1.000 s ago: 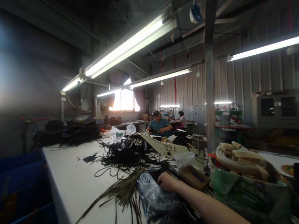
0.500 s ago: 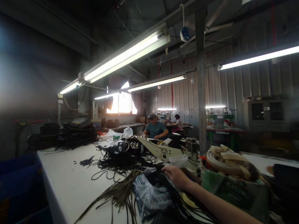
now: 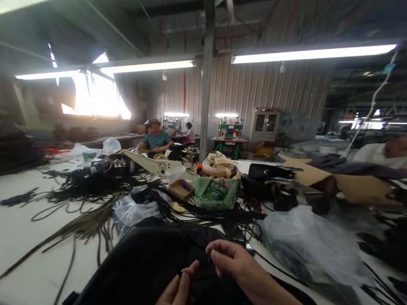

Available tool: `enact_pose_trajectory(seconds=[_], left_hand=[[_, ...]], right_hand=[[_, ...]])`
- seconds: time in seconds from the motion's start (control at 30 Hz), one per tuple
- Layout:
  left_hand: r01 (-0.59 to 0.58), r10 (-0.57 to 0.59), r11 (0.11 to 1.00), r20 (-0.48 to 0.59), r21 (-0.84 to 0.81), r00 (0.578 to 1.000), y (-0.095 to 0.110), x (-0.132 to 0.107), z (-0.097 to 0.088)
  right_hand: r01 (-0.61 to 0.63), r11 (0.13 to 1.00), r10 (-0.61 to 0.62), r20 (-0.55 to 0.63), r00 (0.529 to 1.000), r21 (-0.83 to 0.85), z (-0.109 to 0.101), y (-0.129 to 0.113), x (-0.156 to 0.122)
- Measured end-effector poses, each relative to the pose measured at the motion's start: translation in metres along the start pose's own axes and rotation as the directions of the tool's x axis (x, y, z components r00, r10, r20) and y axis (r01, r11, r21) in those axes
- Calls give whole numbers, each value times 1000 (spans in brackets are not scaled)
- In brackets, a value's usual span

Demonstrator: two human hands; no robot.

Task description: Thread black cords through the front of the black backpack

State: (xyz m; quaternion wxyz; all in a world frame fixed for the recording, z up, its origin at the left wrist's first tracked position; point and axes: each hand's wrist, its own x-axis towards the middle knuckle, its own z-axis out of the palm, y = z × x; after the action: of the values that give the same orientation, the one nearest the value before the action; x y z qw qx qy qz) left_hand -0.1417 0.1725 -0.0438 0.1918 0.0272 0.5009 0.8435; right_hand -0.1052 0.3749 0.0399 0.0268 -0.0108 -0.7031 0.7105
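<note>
A large black fabric piece [image 3: 122, 275], perhaps a bag, lies before me at the table's front edge. Over it my left hand [image 3: 174, 296] is closed, thumb against fingers, with a dark bit at the tips too small to name. My right hand [image 3: 236, 269], a little higher and to the right, pinches a small black strip [image 3: 209, 257]. The two sets of fingertips are close but apart. Just beyond the fabric are a clear plastic bag [image 3: 133, 212] and a bundle of black cords [image 3: 166, 209].
Olive cords [image 3: 91, 218] spread over the white table [image 3: 12, 228]. A green box [image 3: 217, 192] holds rolled beige webbing [image 3: 221, 164]. Beside it is a small cardboard tray [image 3: 181, 189]. Plastic-wrapped goods [image 3: 306, 243] lie at right. Co-workers sit farther back and at the right.
My view has turned right and down. My right hand has come back from the black cords to the fabric, now with a small black strip. My left hand has come into view.
</note>
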Motion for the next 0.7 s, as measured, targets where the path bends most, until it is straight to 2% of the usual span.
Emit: enact_pose_trajectory(seconds=[0.1, 0.2, 0.27, 0.37, 0.43, 0.53, 0.6, 0.7], left_hand=[[7, -4, 997, 36, -73, 999, -3, 5, 0], [20, 1, 981, 106, -192, 994, -3, 2, 4], [44, 7, 962, 187, -268, 982, 0, 0, 12], [97, 3, 912, 243, -399, 970, 3, 1, 29], [147, -66, 858, 177, -493, 982, 2, 3, 39], [193, -208, 807, 36, -559, 977, -1, 5, 49], [223, -248, 788, 37, -574, 968, -1, 4, 52], [218, -240, 790, 38, -573, 970, 2, 2, 55]], right_hand=[[-59, 982, 60, 1, 998, 178, -5, 35, 3], [-57, 981, 53, 32, 998, 183, -4, 49, 6], [8, 996, -12, 44, 999, 91, -3, 46, 4], [220, 953, -226, -2, 974, -206, 0, 35, -3], [325, 870, -355, -11, 935, -371, 0, 31, -7], [378, 824, -418, -2, 909, -423, -1, 33, -9], [373, 824, -417, -9, 909, -427, -2, 37, -10], [395, 792, -442, 11, 897, -466, -3, 38, -15]])
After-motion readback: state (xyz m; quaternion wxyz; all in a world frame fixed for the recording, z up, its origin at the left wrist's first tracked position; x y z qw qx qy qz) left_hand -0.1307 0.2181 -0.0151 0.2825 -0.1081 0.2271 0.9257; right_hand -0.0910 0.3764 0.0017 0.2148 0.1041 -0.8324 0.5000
